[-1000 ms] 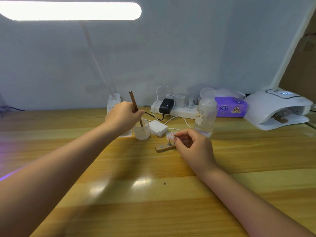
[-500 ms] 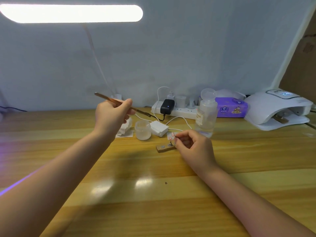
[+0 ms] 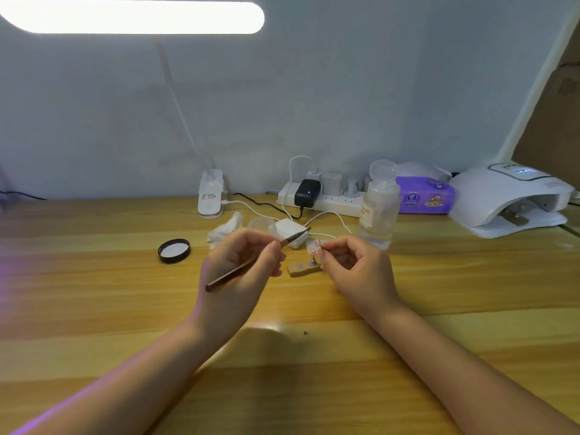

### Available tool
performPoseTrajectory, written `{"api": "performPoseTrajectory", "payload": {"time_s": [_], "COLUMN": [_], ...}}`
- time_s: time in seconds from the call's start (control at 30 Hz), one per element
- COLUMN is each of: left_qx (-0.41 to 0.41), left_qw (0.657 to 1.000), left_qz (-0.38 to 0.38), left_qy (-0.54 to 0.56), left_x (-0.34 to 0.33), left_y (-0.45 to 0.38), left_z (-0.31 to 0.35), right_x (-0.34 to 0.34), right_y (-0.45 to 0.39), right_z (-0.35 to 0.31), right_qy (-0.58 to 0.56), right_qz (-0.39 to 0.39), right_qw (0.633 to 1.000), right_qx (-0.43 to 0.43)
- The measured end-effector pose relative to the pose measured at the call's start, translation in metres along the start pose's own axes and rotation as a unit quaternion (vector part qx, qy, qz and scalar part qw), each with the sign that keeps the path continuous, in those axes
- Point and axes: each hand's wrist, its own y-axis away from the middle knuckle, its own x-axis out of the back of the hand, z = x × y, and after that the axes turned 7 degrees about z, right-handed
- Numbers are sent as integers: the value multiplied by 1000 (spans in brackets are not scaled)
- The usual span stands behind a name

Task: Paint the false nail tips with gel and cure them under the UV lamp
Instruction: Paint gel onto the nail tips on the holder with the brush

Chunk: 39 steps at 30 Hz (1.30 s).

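1. Two hands in play. Left hand [image 3: 241,271] pinches a brush [image 3: 251,262] near its front end, handle running back across the palm, bristle end aimed right at the nail tip.
2. Right hand [image 3: 354,265] has its fingers curled, fingertips pinching the nail tip [image 3: 314,246] or its small stand; which one is too small to tell.
3. Nail tip sits just above a wooden holder block [image 3: 303,269] on the table [image 3: 94,277], between the two hands.
4. Handling call: tip looks very light, thin plastic, likely springy and easy to flick off. Hold by the stand or the edges, not the painted face; wet gel would smear.
5. Brush: light and stiff, so a grip close to the ferrule suits fine strokes.
6. Further out: black jar lid [image 3: 174,250] to the left, small clear cup [image 3: 262,224] and crumpled tissue [image 3: 226,230] behind the left hand, clear bottle [image 3: 378,211] behind the right.
7. UV lamp [image 3: 511,202] far right, well apart from the tip. Curing not yet done, judging by the layout.
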Motion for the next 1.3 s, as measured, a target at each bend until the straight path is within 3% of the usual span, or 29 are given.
{"api": "performPoseTrajectory", "payload": {"time_s": [0.1, 0.2, 0.33, 0.63, 0.77, 0.97, 1.1, 1.3], "left_qx": [-39, -49, 17, 217, 284, 345, 335, 325], "left_qw": [999, 995, 984, 946, 936, 929, 931, 936], "left_qz": [-4, 43, 115, 85, 58, 82, 113, 75], "left_qy": [-35, -79, -136, -225, -199, -109, -92, -113], "left_x": [1, 7, 22, 20, 12, 16, 23, 16], "left_y": [1, -13, -39, -96, -106, -108, -107, -99], "left_z": [-2, -7, -11, -7, -9, -13, -14, -12], "right_x": [1, 1, 0, 0, 0, -1, -1, -1], "right_y": [1, 1, 0, 0, -1, -1, -2, -2], "right_z": [0, 0, 2, 3, 4, 5, 6, 6], "right_qy": [0, 3, 15, 21, 18, 19, 23, 22], "right_qz": [-6, -6, -11, -8, -4, -4, -8, -8], "right_qw": [1000, 1000, 1000, 999, 1000, 1000, 999, 999], "right_qx": [2, -2, 6, 23, 17, 23, 24, 22]}}
